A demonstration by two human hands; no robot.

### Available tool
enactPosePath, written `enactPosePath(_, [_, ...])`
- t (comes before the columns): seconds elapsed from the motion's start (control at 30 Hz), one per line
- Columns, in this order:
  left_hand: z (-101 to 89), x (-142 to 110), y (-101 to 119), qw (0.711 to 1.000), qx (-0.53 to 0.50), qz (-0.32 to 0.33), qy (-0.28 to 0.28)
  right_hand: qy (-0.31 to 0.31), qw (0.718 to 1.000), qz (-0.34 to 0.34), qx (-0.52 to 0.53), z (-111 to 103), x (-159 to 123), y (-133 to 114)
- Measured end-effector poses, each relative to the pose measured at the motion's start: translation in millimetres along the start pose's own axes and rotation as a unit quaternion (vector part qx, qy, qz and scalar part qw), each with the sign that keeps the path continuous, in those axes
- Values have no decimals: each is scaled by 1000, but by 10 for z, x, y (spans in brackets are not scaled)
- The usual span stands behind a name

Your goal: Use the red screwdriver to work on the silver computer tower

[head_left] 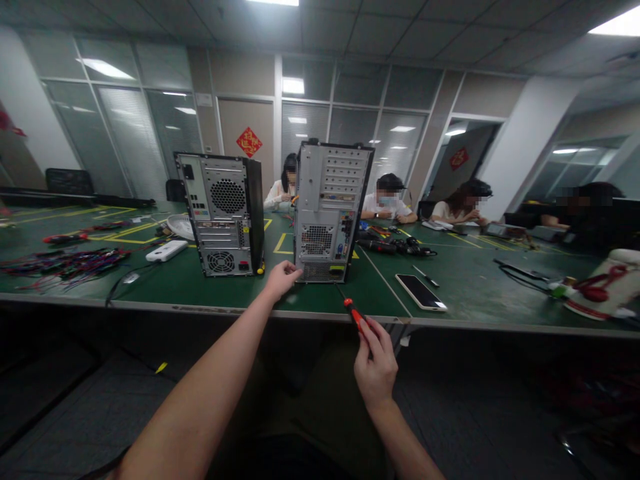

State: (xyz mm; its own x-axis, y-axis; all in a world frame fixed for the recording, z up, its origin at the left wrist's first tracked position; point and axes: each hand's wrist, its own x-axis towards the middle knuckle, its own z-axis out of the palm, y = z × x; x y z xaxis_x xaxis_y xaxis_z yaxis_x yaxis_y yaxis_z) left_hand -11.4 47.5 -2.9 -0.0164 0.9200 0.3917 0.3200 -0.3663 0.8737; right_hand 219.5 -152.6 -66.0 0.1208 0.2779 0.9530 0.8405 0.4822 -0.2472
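Note:
A grey computer case (314,193) stands upright with its rear panel toward me. At its lower left corner, my left hand (283,280) has its fingers curled against the edge and the thumb on the panel. My right hand (375,357) is closed around the handle of a red and black screwdriver (353,312). The thin shaft points up and away, its tip by the bottom edge of the case; whether it touches a screw is too small to tell. Left of this case stands a second computer case (224,223), also rear side forward.
A phone (420,292) and a small dark pen-like tool (425,276) lie at the right. Bundled cables (65,263), a white device (167,251) and another red screwdriver (65,238) lie left. A white bag (600,287) sits far right. Several people sit across the green table (310,298).

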Motion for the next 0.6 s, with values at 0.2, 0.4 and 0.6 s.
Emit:
enactPosePath(0.2, [-1,2,8,1000,2,0,0,15,999,51,-3,-38,29,-1])
enactPosePath(0.4, [-3,5,2,1000,-1,-2,-2,-2,999,50,7,-50,32,-1])
enactPosePath(0.6, [-8,-3,12,1000,0,-2,0,-3,1000,0,-2,-7,-8,13])
